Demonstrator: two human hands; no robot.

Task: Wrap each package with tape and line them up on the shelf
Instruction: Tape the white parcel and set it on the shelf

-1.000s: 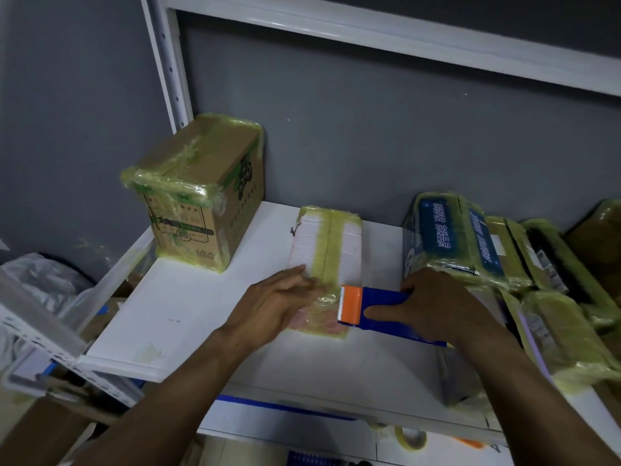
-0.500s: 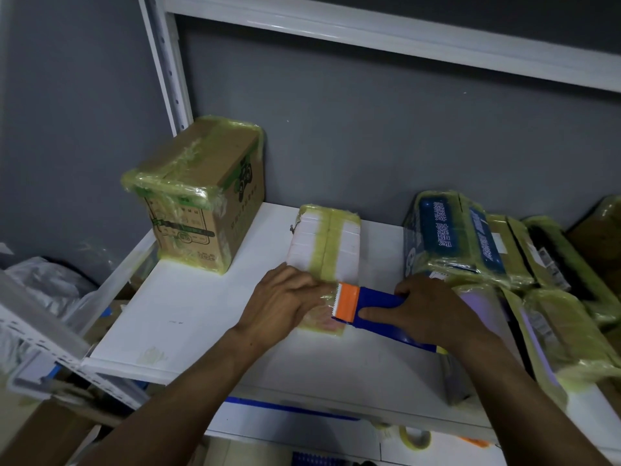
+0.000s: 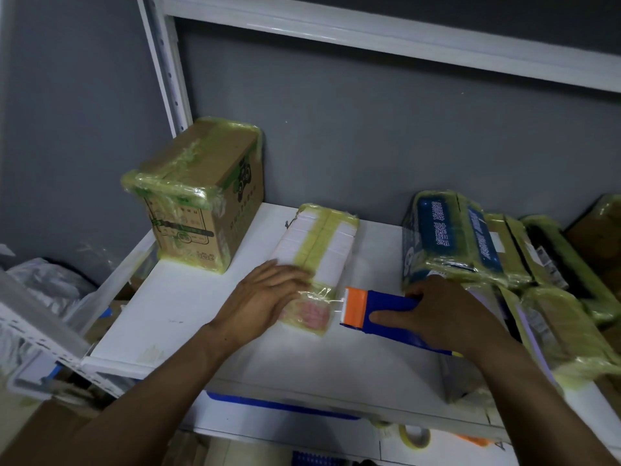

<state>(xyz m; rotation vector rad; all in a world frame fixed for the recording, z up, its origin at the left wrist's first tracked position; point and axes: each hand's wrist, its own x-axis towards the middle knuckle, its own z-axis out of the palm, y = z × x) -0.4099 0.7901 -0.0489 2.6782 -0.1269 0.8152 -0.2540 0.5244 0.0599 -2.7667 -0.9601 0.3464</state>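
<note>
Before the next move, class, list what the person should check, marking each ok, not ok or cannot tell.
1. Left hand steadies white package: ok.
2. Right hand grips tape dispenser: ok.
3. Dispenser's orange head sits at the package's near end: ok.
4. Dispenser cut free from package: cannot tell.
5. Bare shelf beside cardboard box for lining up: ok.

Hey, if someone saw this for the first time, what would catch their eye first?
At the centre of the white shelf, the left hand presses a flat white package while the right hand grips a blue and orange tape dispenser at its near end. A tall tape-wrapped cardboard box stands back left.
</note>
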